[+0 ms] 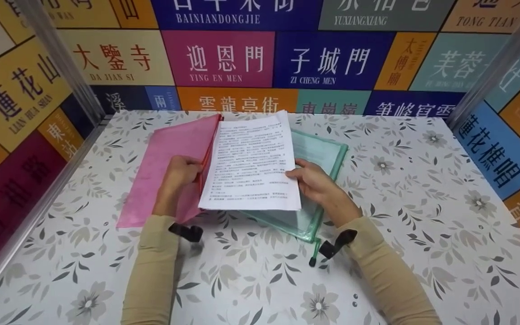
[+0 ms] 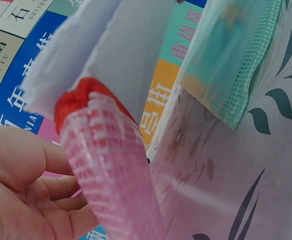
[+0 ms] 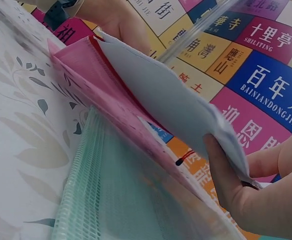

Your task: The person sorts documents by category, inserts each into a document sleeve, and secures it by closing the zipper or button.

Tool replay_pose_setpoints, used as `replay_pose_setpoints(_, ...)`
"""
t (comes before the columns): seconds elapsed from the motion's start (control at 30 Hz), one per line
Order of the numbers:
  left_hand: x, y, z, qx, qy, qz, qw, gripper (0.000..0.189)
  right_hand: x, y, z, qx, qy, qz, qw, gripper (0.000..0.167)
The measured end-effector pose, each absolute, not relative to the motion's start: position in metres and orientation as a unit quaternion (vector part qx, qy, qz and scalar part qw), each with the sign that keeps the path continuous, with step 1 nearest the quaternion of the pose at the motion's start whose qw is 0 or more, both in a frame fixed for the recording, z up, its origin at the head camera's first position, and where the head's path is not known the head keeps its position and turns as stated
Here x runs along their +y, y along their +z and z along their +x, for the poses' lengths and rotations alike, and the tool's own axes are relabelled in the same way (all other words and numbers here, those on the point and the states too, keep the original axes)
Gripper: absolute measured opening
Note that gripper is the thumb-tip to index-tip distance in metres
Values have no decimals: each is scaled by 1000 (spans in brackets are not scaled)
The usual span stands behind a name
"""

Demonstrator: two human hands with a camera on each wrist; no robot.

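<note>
A stack of printed paper sheets (image 1: 251,162) slants over the middle of the table, its left side at the red-zipped mouth of a pink mesh zip pouch (image 1: 165,167). My left hand (image 1: 176,180) grips the pouch by that zipped edge; the left wrist view shows the red zip (image 2: 78,102) close up, with paper in the opening. At the sheets' right edge, my right hand (image 1: 316,183) pinches the stack between thumb and fingers, also seen gripping the paper (image 3: 171,95) in the right wrist view. Partly hidden beneath lies a green mesh zip pouch (image 1: 321,149).
A green zip pull with a black end (image 1: 313,261) hangs off the green pouch's near corner. The table (image 1: 251,280) has a floral cover. Panels with printed place names (image 1: 224,58) stand behind and at both sides. Both wrists wear black straps (image 1: 188,232).
</note>
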State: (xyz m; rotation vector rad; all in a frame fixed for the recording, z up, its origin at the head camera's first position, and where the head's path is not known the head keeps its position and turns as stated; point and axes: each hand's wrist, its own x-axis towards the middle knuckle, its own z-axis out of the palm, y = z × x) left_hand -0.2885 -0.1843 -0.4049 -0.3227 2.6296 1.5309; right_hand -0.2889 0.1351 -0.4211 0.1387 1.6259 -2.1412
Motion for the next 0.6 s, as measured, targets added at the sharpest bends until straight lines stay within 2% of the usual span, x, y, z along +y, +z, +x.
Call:
replay_pose_setpoints(0.3,-182,-405,-287,862,496,-86,52,30,135,-419,-286,613,-768,48,177,48)
replay_pose_setpoints(0.6,-178,-404,-287,864,490,-90,72,31,130,-419,-285,633,-759,59,141,50)
